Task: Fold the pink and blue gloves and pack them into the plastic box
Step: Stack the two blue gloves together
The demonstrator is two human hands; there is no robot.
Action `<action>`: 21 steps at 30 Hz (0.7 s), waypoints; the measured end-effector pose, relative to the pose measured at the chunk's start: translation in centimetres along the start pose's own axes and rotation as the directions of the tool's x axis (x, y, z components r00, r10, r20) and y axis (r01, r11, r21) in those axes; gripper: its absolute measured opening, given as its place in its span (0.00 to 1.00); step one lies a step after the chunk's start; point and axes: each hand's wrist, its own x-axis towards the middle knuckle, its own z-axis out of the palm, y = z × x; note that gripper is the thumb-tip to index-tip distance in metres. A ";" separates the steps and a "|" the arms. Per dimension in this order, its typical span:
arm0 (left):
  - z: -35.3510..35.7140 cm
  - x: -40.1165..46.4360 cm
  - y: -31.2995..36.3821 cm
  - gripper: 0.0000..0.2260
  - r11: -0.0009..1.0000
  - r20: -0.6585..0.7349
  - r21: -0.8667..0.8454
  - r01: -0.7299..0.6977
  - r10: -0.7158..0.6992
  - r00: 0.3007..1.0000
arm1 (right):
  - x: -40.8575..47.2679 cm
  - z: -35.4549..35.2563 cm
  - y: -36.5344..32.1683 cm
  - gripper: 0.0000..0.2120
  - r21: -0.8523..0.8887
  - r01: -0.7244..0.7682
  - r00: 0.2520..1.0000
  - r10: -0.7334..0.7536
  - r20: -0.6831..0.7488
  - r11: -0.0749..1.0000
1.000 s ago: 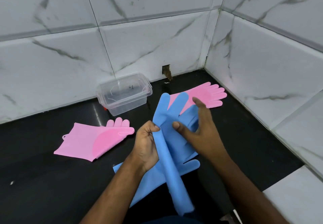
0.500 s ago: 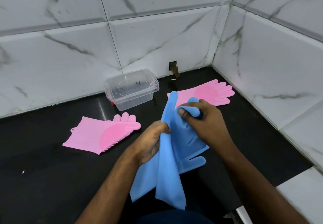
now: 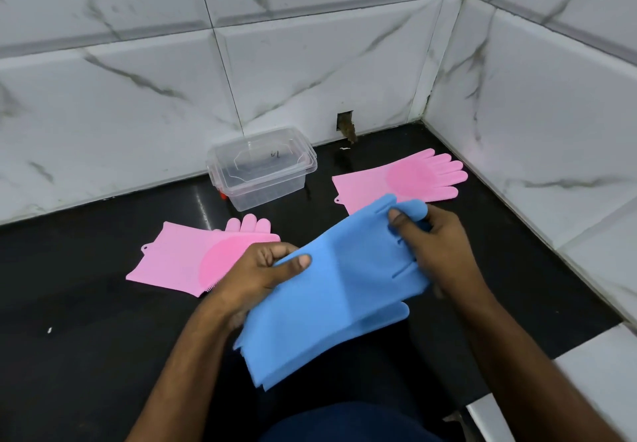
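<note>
- The left hand (image 3: 262, 269) pinches the near edge of the blue gloves (image 3: 331, 296), thumb on top and fingers curled under the sheet.
- The right hand (image 3: 437, 252) grips the finger end of the same blue sheet, thumb pressed on top near the fingertips and the other fingers wrapped beneath; both hands are closed on it, nothing else in either.
- The blue gloves are held up off the black counter (image 3: 86, 338) between the 2 hands. Layered edges show at the low corner, so they look stacked or already doubled; how many layers I cannot tell.
- 1 pink glove (image 3: 186, 255) lies flat to the left, another pink glove (image 3: 403, 179) lies flat at the back right; neither is folded.
- The plastic box (image 3: 262, 169) sits against the tiled wall (image 3: 138, 96) between the pink gloves. It looks to have a clear lid on it.
- Judged step: folding the blue gloves, early in the task, with nothing packed.
- The next move likely calls for bringing the finger end over to the cuff end, pressing the springy sheet flat, then opening the box.
</note>
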 end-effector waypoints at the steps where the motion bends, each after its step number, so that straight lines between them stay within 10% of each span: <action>1: -0.7 -0.1 -0.1 0.16 0.999 0.021 0.024 0.033 -0.033 0.999 | -0.5 0.3 1.0 0.08 0.025 -0.031 0.999 0.031 0.020 0.999; 11: -2.1 0.4 -4.9 0.13 0.864 -0.004 0.492 0.104 -0.118 0.993 | -3.4 2.3 7.5 0.04 -0.179 -0.153 0.987 0.161 0.027 0.972; 21: -2.0 1.6 -5.2 0.09 0.881 -0.058 0.462 0.106 -0.089 0.994 | -1.0 2.0 7.8 0.09 -0.413 -0.095 0.995 0.101 -0.007 0.906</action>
